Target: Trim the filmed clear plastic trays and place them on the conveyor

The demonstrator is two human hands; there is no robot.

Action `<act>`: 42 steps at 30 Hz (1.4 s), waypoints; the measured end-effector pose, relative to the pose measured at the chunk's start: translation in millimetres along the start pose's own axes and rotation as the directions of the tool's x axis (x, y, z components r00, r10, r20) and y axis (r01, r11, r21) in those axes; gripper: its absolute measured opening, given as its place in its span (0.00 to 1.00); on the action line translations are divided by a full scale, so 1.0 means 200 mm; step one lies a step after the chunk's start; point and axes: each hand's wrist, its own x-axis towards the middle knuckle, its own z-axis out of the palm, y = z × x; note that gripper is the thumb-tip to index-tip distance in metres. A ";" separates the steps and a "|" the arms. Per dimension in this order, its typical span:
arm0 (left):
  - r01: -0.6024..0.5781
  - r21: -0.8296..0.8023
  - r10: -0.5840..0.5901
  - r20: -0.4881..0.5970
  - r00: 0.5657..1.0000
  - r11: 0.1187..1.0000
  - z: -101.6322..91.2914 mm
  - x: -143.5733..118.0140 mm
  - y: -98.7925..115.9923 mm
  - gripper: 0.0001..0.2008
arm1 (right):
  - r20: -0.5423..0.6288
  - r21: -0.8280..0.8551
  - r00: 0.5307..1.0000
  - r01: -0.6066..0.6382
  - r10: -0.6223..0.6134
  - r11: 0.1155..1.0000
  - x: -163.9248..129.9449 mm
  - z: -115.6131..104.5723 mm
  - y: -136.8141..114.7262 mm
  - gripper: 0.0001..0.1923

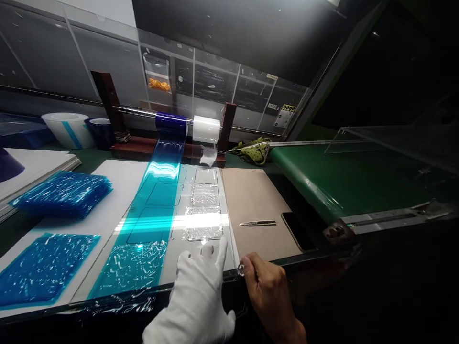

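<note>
My left hand (199, 291), in a white glove, rests with fingers spread on the near end of a clear acrylic template (201, 210) with square cutouts. A strip of blue film (158, 200) and a strip of clear film (202, 222) run over this template from two rolls on a holder (172, 122) at the back. My bare right hand (267, 289) pinches a small clear object (241, 270) at the template's near right corner; what it is cannot be told.
Tweezers (257, 223) and a dark phone (297, 231) lie on a brown sheet (254, 200) to the right. A green conveyor belt (344, 184) runs further right. Stacks of blue film pieces (62, 193) sit left, with tape rolls (68, 129) behind.
</note>
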 end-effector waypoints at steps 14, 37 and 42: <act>-0.121 0.040 0.119 0.052 0.992 0.992 -0.01 0.03 0.02 0.44 | -0.050 0.202 0.974 -0.207 0.221 0.957 -0.08 -0.03 -0.01 0.21; -0.188 -0.327 0.205 0.018 0.979 0.926 0.09 0.01 -0.05 0.50 | 0.395 0.428 0.863 -0.477 0.316 0.767 -0.08 -0.03 0.04 0.21; -0.227 -0.482 0.169 -0.161 0.972 0.846 0.20 -0.03 -0.12 0.55 | 0.197 0.501 0.840 -0.529 0.505 0.685 -0.14 -0.22 0.16 0.19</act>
